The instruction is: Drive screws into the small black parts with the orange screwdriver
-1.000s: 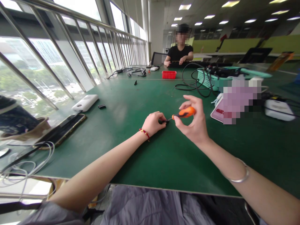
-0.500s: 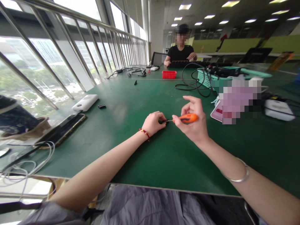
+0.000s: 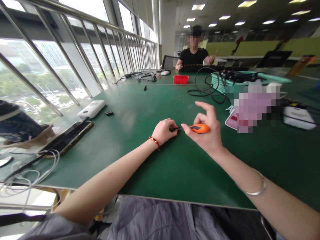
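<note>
My left hand (image 3: 165, 131) rests on the green table (image 3: 140, 160), its fingers closed on a small black part (image 3: 173, 129) that they mostly hide. An orange-and-black screwdriver (image 3: 203, 128) lies level in my right hand (image 3: 208, 133), gripped between thumb and fingers, with the index finger raised. Its thin metal shaft points left, and the tip meets the black part at my left fingertips. A small black piece (image 3: 109, 113) sits on the table to the left, and another little black piece (image 3: 145, 88) lies farther back.
On the left are a white power bank (image 3: 92, 109), a phone (image 3: 66, 138) and loose white cables (image 3: 32, 176). Farther off stand a red bin (image 3: 181, 79) and a teal basket (image 3: 218, 84) with black cables. A person (image 3: 193, 55) sits across the table.
My right thumb and fingers have shifted slightly on the screwdriver, and its handle looks turned. My left hand stays put. The person opposite has moved one hand outward and up.
</note>
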Demonstrator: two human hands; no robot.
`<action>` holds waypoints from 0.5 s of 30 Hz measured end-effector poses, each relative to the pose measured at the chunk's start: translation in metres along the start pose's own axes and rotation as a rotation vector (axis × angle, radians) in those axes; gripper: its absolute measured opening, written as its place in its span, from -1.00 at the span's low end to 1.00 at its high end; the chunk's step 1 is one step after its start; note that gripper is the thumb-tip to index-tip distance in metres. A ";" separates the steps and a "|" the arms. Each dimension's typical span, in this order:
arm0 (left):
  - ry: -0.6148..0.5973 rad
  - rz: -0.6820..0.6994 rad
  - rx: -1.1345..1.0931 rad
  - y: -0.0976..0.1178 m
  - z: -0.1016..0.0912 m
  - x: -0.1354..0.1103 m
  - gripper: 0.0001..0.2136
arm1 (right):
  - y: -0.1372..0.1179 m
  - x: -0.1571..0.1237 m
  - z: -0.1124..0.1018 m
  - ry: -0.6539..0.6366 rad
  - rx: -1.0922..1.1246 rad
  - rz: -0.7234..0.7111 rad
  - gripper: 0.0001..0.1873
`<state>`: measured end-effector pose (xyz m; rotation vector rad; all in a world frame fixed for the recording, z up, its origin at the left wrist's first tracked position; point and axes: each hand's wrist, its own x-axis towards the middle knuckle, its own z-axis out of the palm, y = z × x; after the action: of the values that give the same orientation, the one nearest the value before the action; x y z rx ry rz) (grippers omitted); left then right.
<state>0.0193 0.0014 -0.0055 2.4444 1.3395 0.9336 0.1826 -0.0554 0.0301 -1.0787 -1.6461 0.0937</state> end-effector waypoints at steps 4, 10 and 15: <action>-0.013 -0.016 -0.018 0.001 0.000 0.000 -0.95 | -0.003 0.000 -0.002 -0.069 0.012 0.010 -0.80; -0.008 0.000 -0.011 -0.001 0.001 0.001 -0.98 | 0.001 0.001 -0.001 -0.002 0.052 -0.034 -0.44; -0.017 -0.025 -0.021 -0.001 0.000 0.000 -0.95 | -0.001 0.002 -0.005 -0.042 0.044 0.009 -0.84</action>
<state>0.0190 0.0022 -0.0060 2.4093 1.3451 0.9147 0.1861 -0.0571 0.0346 -1.0570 -1.6694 0.1584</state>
